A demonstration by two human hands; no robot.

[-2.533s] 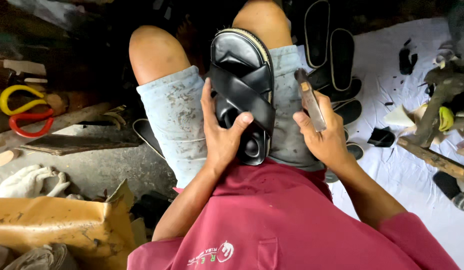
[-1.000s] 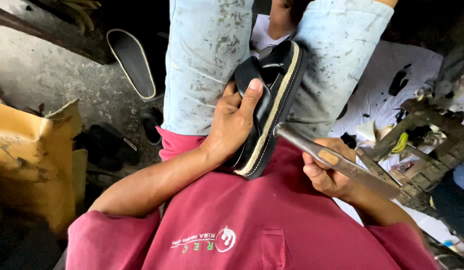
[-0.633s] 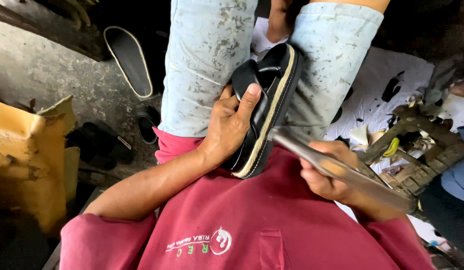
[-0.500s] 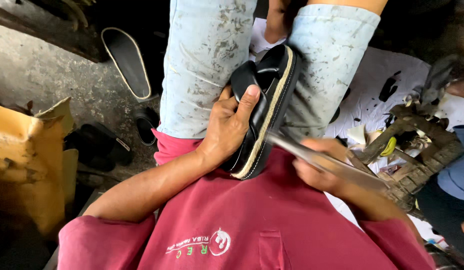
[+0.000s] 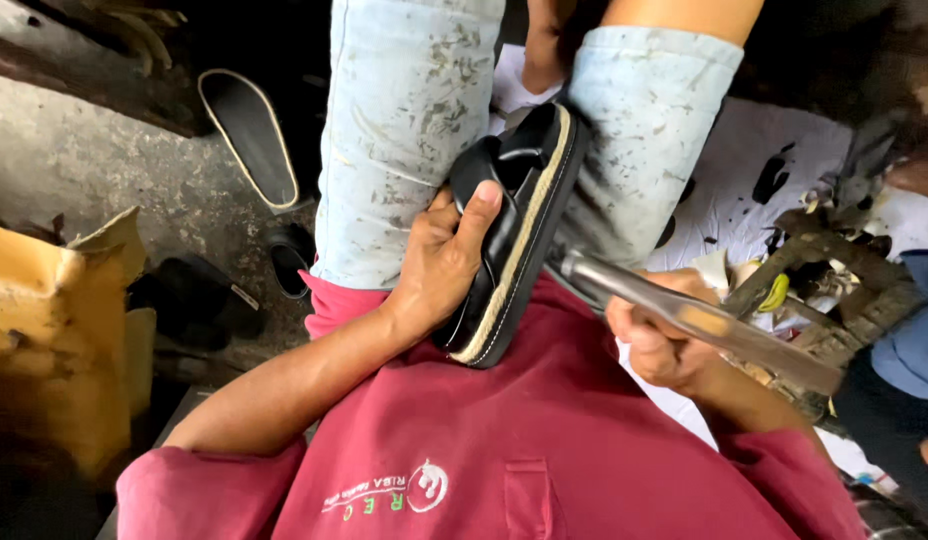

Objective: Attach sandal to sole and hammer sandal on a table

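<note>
At about nine o'clock a crumpled yellow-brown cardboard box [image 5: 54, 340] sits on the grey concrete floor [image 5: 94, 165], and toward eleven o'clock a loose black sole with a pale rim [image 5: 249, 135] lies flat. Moving in, the left hand [image 5: 446, 262] is wrapped around the black sandal [image 5: 514, 230], thumb laid along the upper and fingers curled beneath, pressing it between the knees in stained light denim shorts [image 5: 414, 120]. The sandal stands on edge just above centre, its pale stitched seam facing the camera. It looks light, with a firm, slightly springy sole and soft straps; the thick sole edge seems the surest place to grip, since the glossy upper could slip. At three o'clock the right hand [image 5: 664, 335] is closed around a long flat metal tool [image 5: 684, 312], its tip meeting the sole's edge. Farther right, scraps and wooden pieces litter a white sheet [image 5: 744, 190] blotched with black
</note>
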